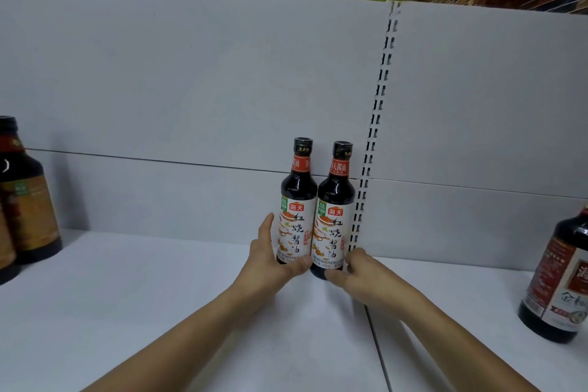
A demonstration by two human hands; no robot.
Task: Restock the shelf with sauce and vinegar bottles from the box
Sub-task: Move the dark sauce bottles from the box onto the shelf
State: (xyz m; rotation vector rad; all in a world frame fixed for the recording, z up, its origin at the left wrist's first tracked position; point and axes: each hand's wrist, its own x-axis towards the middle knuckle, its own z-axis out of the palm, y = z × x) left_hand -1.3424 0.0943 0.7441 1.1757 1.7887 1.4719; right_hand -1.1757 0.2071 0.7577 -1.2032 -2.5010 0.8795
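Two dark soy sauce bottles with white and red labels stand upright side by side at the back of the white shelf [191, 296], against the rear panel. My left hand [270, 259] grips the base of the left bottle [297, 200]. My right hand [356, 270] grips the base of the right bottle [335, 204]. The two bottles touch each other. The box is out of view.
Large dark sauce bottles [28, 200] stand at the shelf's left edge. Another large dark bottle [563, 283] with a red and white label stands at the far right. A slotted white upright [378, 111] runs down the back panel just right of the two bottles.
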